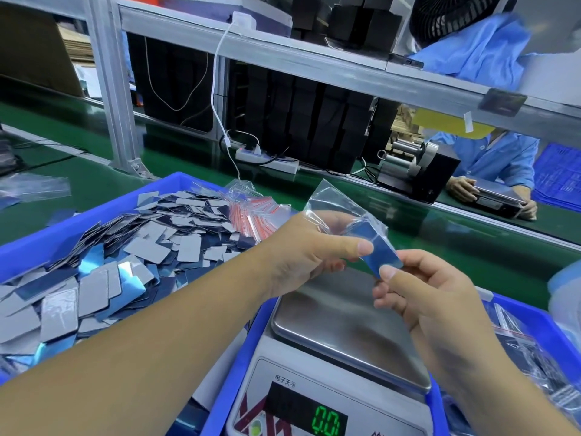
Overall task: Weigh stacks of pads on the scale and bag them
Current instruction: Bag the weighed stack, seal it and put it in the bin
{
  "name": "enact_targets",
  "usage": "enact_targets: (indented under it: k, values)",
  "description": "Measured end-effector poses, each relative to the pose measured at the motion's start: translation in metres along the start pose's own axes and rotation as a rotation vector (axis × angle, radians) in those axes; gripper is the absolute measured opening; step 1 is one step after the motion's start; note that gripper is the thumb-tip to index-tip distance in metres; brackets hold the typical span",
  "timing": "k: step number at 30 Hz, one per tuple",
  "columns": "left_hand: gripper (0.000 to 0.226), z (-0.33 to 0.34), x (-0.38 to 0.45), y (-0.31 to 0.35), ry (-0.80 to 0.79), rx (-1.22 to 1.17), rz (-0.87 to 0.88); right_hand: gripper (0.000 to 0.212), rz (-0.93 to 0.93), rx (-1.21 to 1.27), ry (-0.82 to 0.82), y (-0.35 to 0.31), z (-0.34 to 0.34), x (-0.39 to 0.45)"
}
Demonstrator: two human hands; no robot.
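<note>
My left hand (309, 247) pinches the mouth of a clear plastic bag (338, 206) above the scale. A blue stack of pads (379, 250) sits half inside that bag, and my right hand (421, 291) pinches its near end. The scale (342, 335) has a bare steel pan, and its green display (327, 421) reads 0.0. To the left, a blue bin (94, 206) is heaped with loose grey and blue pads (110, 259).
A bundle of empty red-striped zip bags (251, 215) lies at the bin's far edge. A blue bin (534, 341) on the right holds filled bags. Beyond runs a green conveyor belt (440, 228), with a power strip (267, 160), a tape dispenser (415, 171) and another worker's hands (465, 190).
</note>
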State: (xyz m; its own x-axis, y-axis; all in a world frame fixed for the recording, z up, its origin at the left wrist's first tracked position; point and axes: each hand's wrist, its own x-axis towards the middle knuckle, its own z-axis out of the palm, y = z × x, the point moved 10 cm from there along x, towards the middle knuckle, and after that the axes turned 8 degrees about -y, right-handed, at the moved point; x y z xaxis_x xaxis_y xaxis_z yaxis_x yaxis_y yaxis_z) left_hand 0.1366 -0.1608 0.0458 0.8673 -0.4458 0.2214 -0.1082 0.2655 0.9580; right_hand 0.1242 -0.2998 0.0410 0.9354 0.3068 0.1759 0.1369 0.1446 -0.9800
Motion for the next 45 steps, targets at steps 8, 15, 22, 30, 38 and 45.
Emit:
enact_targets:
  k: [8, 15, 22, 30, 38, 45]
  values:
    - [0.029, 0.01, 0.0, -0.013, -0.007, 0.015, -0.073, 0.042, -0.039, 0.112, 0.048, -0.005, 0.007, -0.004]
    - [0.013, 0.0, 0.002, -0.008, 0.119, -0.001, 0.015, 0.023, -0.116, -0.114, 0.067, -0.014, 0.0, -0.003]
    - [0.023, 0.007, 0.002, -0.012, 0.092, 0.093, 0.005, 0.029, -0.092, 0.011, -0.076, -0.014, 0.017, -0.006]
    - [0.03, 0.02, 0.0, -0.015, -0.046, 0.132, -0.057, 0.028, -0.15, -0.102, 0.144, -0.018, -0.008, -0.004]
    - [0.023, 0.014, 0.004, -0.01, -0.018, 0.258, 0.031, 0.016, -0.404, -0.895, 0.124, -0.055, 0.01, -0.014]
    - [0.016, 0.002, 0.005, -0.014, 0.038, 0.284, -0.027, 0.025, -0.229, -0.785, 0.12, -0.035, -0.01, -0.002]
